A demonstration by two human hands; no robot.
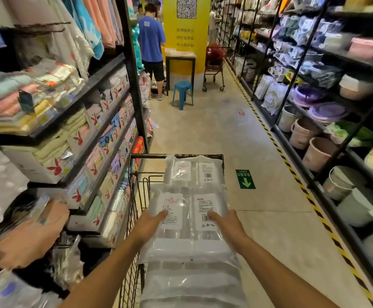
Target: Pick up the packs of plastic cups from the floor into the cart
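Note:
A black wire cart (136, 192) stands in the aisle in front of me. It holds several clear packs of plastic cups with white labels. The top pack (189, 221) lies across the pile, and another pack (193, 172) sits at the cart's far end. My left hand (151, 223) rests flat on the left side of the top pack with straight fingers. My right hand (226, 223) rests flat on its right side the same way. No pack is visible on the floor.
Towel shelves (81, 141) line the left; shelves of bins and buckets (318, 138) line the right. Another person's hand (30, 236) reaches in at lower left. Ahead stand a person in blue (151, 41), a blue stool (182, 92), a red cart (214, 63) and a yellow pillar (186, 36).

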